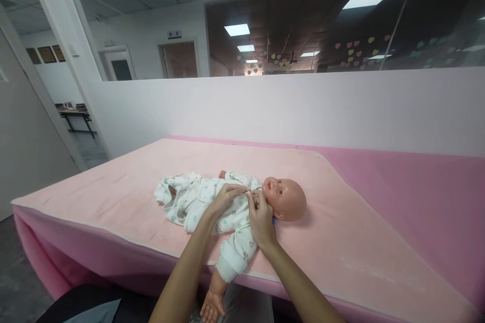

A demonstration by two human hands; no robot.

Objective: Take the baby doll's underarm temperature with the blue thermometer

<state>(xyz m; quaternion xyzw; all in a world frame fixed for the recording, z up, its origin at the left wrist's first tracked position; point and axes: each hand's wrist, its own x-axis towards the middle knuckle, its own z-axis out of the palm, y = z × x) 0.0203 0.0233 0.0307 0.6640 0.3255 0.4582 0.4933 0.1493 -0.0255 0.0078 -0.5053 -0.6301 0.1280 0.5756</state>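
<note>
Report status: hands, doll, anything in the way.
Left hand and right hand close together on doll, at chest; grip unclear. Doll on pink sheet, head rightward. Possible obstruction: doll's near arm, overhanging sheet's edge.

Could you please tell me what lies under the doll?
The doll lies on a peach cloth, which shows around it; the patch directly beneath is covered, so anything else there cannot be seen.

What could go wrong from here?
1. The doll's near arm hangs past the table edge, so a bump from the person's lap might shift the doll.
2. The left hand and right hand crowd the garment's neckline; fingers hide the spot, so a fumble could go unnoticed.
3. Fabric looks loose and creased; it may bunch.
</note>
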